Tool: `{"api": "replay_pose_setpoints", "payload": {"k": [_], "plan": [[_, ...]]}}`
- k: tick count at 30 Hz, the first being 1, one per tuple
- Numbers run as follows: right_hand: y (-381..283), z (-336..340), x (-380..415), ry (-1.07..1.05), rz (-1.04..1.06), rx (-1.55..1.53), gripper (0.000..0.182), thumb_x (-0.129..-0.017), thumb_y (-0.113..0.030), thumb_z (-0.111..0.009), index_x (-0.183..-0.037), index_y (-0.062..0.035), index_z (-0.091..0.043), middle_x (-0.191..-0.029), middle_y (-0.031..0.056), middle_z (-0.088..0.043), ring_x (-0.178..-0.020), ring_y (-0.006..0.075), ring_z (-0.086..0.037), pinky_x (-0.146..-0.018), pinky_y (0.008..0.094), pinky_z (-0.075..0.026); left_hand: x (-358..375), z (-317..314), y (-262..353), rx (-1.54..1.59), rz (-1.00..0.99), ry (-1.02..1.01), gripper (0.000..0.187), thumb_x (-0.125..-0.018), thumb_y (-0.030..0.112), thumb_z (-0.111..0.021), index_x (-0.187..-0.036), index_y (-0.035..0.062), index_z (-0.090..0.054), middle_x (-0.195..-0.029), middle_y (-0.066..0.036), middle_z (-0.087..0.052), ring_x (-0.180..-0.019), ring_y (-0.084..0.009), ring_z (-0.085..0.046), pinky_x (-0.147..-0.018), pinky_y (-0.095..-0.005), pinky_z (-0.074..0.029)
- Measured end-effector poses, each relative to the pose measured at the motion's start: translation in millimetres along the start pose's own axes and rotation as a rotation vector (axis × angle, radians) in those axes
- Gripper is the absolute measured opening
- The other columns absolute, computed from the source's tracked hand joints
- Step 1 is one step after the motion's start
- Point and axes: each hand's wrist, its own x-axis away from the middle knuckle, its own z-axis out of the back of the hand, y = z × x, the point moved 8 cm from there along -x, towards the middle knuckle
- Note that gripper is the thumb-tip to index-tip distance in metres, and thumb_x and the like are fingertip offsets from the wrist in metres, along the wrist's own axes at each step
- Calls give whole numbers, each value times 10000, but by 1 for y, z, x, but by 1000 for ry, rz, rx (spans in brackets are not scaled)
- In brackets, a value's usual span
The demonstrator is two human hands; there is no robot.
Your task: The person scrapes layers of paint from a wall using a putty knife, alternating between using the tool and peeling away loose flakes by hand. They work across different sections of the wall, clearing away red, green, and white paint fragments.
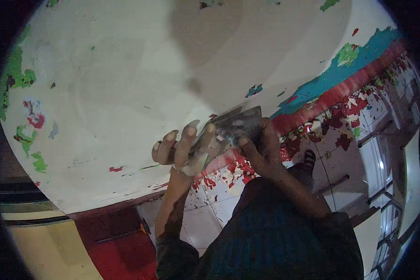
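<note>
Both my hands are in front of the wall [102, 93], close together, at the middle of the view. My right hand [263, 151] is partly closed on a flat dark blade [245, 122], thumb laid on its near face, fingers bent around its right end. The blade is tilted, its right end higher in view, with pale smears on its face. My left hand [182, 149] is half-curled, fingers spread over a pale flat piece [198, 161] just beside the blade's left end. That area is blurred; I cannot tell whether the two are joined, nor whether either touches the wall.

Wall coating: off-white, with chipped green patches [38, 162] well to the left of my hands. A teal patch [326, 86] and a red band [340, 89] run up and away to the right of my right hand. A small dark chip mark [254, 90] lies just beyond the blade.

Below and to the right of my hands: red and cream paint flakes [235, 172] scattered over the tiled floor [205, 221]. A foot in a strapped sandal [309, 158] stands to the right of my right hand, near more flakes.
</note>
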Motion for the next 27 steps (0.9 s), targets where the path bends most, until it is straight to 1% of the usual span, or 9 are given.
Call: {"api": "replay_pose_setpoints", "payload": {"k": [3, 6, 9, 12, 15, 18, 21, 24, 27], "plan": [[-3, 0, 3, -10, 131, 114, 246, -815, -81, -532, -992, 5, -386, -805, 105, -538, -680, 133, -516, -595, 280, -424, 9, 4, -6, 117, 34, 8, 292, -688, 391, -667, -943, 256, -621, -1105, 25, -461, -1085, -241, -348, -911, -406, -207], [7, 5, 13, -43, 212, 275, 253, -813, -88, -540, -995, 2, -390, -820, 112, -540, -710, 144, -524, -612, 287, -423, 14, 7, -7, 222, 13, 0, 258, -665, 312, -708, -894, 231, -620, -1084, 31, -481, -1058, -231, -384, -901, -403, -218], [5, 9, 13, 37, 201, 219, 247, -819, -96, -536, -999, -4, -394, -836, 110, -530, -742, 142, -512, -630, 291, -420, 16, 5, -7, 262, -58, -33, 248, -639, 286, -732, -848, 226, -611, -1078, 32, -489, -1042, -221, -399, -888, -391, -229], [9, 14, 8, 75, -47, 91, 227, -830, -97, -521, -995, -7, -394, -855, 97, -513, -760, 125, -490, -645, 274, -419, 16, 0, -7, 219, 0, -7, 228, -658, 318, -708, -843, 235, -604, -1100, 20, -480, -1066, -213, -373, -881, -384, -233], [9, 10, 2, 47, -151, -42, 210, -841, -99, -504, -994, -10, -390, -848, 71, -494, -733, 101, -470, -633, 258, -417, 14, -2, -8, 137, 112, 140, 218, -688, 360, -668, -866, 252, -603, -1115, 10, -470, -1106, -205, -327, -889, -388, -222], [6, 6, 2, 68, -164, -145, 203, -848, -106, -494, -992, -13, -384, -839, 51, -483, -712, 78, -457, -617, 242, -409, 11, -5, -9, 14, 149, 69, 261, -714, 429, -607, -925, 275, -600, -1120, 10, -458, -1139, -211, -275, -936, -401, -179], [10, 3, 0, 23, -85, -85, 206, -844, -44, -445, -1029, -42, -355, -795, 46, -471, -546, 66, -426, -433, 200, -353, 11, -9, -9, -68, 140, 47, 299, -721, 468, -576, -966, 298, -595, -1124, 17, -451, -1142, -217, -265, -980, -408, -121], [8, 3, -1, 78, -118, -191, 206, -838, -33, -441, -1029, -39, -364, -794, 40, -468, -540, 58, -410, -431, 199, -341, 9, -9, -7, -82, 141, 37, 306, -726, 483, -557, -973, 305, -595, -1137, 15, -440, -1140, -211, -267, -999, -413, -89], [8, 5, 1, -3, -140, -40, 232, -835, -113, -512, -1000, -10, -387, -805, 72, -492, -678, 118, -480, -603, 264, -414, 5, -7, -5, -1, 124, 33, 268, -732, 443, -573, -961, 305, -602, -1134, 35, -462, -1129, -196, -283, -991, -411, -97]]}}
